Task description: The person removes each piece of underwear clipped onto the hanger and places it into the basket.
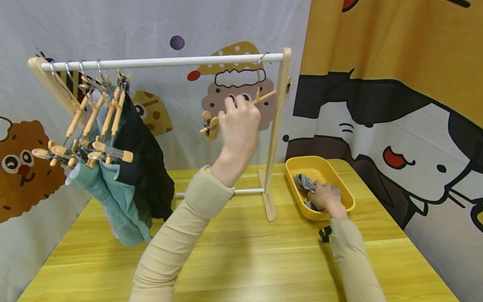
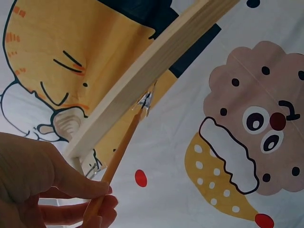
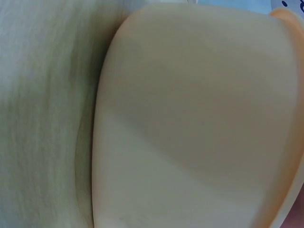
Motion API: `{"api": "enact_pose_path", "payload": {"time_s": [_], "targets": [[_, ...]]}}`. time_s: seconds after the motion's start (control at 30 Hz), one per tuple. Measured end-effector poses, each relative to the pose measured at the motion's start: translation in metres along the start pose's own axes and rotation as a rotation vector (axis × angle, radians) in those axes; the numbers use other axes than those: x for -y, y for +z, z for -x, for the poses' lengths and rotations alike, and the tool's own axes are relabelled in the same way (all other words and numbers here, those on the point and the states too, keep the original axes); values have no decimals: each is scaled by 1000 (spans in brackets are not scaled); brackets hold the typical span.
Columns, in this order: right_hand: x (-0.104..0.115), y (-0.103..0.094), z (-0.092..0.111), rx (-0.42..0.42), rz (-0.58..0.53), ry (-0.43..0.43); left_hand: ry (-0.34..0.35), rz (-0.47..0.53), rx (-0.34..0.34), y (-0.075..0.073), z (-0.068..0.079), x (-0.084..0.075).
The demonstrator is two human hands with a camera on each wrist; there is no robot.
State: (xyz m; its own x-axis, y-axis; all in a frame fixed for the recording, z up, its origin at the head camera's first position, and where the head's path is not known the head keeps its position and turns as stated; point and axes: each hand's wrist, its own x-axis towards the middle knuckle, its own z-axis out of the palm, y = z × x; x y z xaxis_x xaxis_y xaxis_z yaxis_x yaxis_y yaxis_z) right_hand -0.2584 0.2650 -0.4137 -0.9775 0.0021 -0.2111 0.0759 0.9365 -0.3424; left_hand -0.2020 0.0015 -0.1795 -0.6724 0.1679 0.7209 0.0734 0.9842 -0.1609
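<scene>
My left hand [image 1: 240, 126] grips the wooden bar of a clip hanger [image 1: 267, 97], whose metal hook is over the right end of the rack's white rod [image 1: 162, 63]. A clip [image 1: 209, 126] sits on the bar left of the hand. In the left wrist view, my thumb and fingers pinch the bar [image 2: 124, 147]. Inside a yellow basin [image 1: 345, 197], my right hand [image 1: 327, 198] holds grey cloth [image 1: 304, 183], with its fingertips partly hidden. The right wrist view shows only the basin's outer wall [image 3: 190, 118] and the table beside it.
Several clip hangers [image 1: 101, 111] hang at the rod's left end with teal shorts [image 1: 113, 205] and a black garment [image 1: 145, 155]. The rack's right post [image 1: 276, 126] stands between the left hand and the basin. A printed curtain [image 1: 241, 25] hangs behind the wooden table [image 1: 264, 260].
</scene>
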Motion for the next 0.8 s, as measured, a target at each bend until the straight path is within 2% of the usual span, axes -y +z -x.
{"api": "enact_pose_path", "payload": {"time_s": [0.23, 0.4, 0.53, 0.67, 0.73, 0.8], "targets": [[0, 2, -2, 51, -39, -52, 16, -44, -112, 6, 7, -5], [3, -1, 2, 47, -56, -72, 67, -47, -225, 10, 15, -6], [8, -5, 8, -18, -39, -91, 126, -25, -373, 14, 23, -5], [17, -12, 13, -136, 3, -110, 180, -8, -522, 18, 30, -3], [23, -14, 15, -198, 14, -121, 199, 2, -569, 19, 34, -2], [29, -17, 16, -235, -19, -151, 206, 14, -601, 18, 38, 0]]}}
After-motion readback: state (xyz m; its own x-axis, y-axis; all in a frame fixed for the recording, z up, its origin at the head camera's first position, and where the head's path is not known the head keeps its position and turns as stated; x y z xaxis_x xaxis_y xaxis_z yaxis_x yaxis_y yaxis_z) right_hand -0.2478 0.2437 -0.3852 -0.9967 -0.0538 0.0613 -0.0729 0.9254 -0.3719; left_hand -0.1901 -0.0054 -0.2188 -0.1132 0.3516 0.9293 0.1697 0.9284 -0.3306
